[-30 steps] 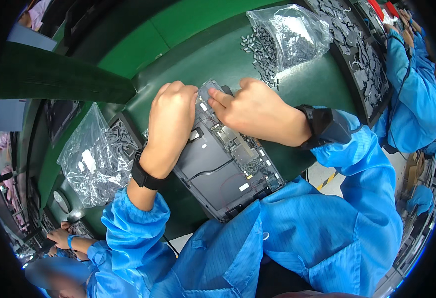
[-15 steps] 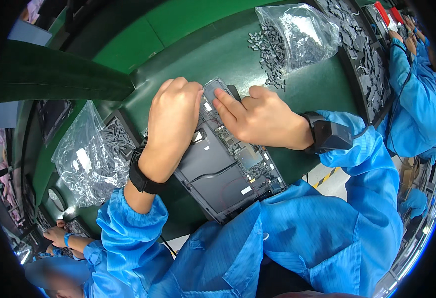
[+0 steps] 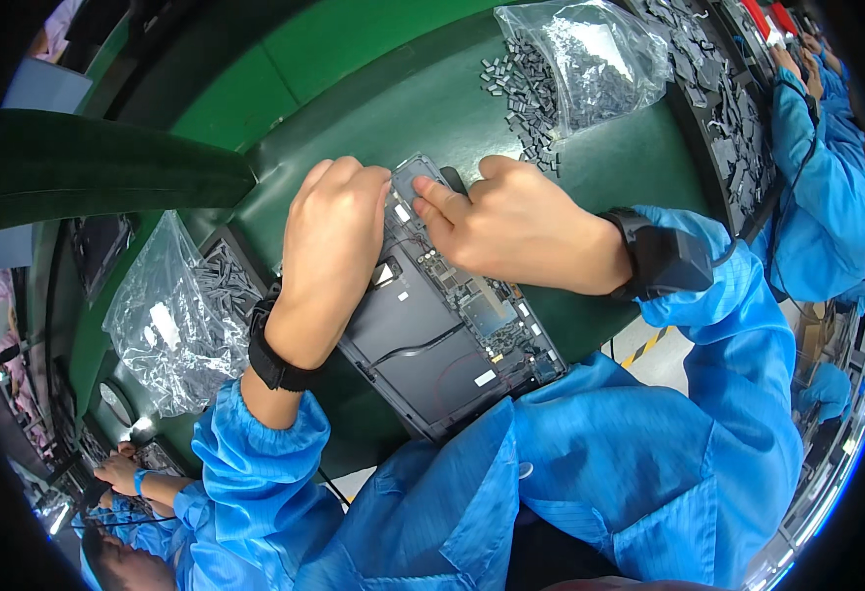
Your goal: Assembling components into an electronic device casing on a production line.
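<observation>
An opened tablet (image 3: 408,360) lies slantwise in front of me, its inside facing up. A large dark battery fills its left part, and a green-grey circuit board (image 3: 487,313) runs down its right. My left hand (image 3: 336,222) is closed at the far left edge of the tablet; its fingertips are turned away, and whatever they pinch is hidden. The fingers of my right hand (image 3: 511,222) press together on the far corner of the tablet, some curled beneath the palm; its thumb is not visible.
Small black pieces (image 3: 531,98) lie loose on the green table (image 3: 639,182) beside a clear plastic bag (image 3: 595,64). A dark tray (image 3: 713,108) of grey parts stands at right. Another bag (image 3: 171,325) and a box of black strips (image 3: 226,276) are at left. Co-workers sit on both sides.
Both hands have shifted slightly left along with the far end of the tablet. The fingers of my right hand are bent a little more over its corner.
</observation>
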Tool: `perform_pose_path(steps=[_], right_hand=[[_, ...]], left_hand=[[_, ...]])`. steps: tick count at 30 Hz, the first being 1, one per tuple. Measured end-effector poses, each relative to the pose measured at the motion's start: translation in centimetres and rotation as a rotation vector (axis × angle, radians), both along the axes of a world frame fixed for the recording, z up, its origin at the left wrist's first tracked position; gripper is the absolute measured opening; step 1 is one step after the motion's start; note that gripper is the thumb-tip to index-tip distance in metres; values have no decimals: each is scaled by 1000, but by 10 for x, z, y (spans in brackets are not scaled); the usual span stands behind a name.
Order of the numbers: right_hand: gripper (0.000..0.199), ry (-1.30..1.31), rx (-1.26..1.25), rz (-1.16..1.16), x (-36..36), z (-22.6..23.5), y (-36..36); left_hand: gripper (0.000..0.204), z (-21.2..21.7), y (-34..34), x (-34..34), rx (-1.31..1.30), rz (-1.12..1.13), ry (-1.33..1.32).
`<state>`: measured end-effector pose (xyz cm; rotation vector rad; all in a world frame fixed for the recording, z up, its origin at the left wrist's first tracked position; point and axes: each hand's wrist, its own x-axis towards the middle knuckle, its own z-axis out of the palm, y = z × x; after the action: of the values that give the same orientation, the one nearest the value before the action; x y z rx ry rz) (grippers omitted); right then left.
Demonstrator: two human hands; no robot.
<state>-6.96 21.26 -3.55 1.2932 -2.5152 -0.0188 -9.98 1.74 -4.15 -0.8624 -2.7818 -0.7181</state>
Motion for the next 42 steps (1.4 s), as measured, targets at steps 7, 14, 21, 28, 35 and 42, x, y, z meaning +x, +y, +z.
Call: perform_pose_path(steps=[7, 14, 21, 28, 35, 42], right_hand=[[12, -39, 150, 23, 12, 3, -9], [50, -387, -358, -190, 27, -4, 23], [56, -1076, -1175, -317, 111, -45, 20], [60, -1374, -1627, -274, 105, -39, 26], [63, -1302, -2132, -244, 115, -11, 38], [35, -1139, -2042, -360, -64, 6, 27]], left_hand=[[20, 12, 0, 15, -16, -18, -11], [59, 17, -26, 130, 929, 410, -370], [54, 23, -20, 182, 1483, 743, -975], [36, 1, -24, 154, 1365, 433, -1005], [33, 11, 43, 82, 1653, 347, -746], [60, 5, 69, 11, 1589, 527, -748]])
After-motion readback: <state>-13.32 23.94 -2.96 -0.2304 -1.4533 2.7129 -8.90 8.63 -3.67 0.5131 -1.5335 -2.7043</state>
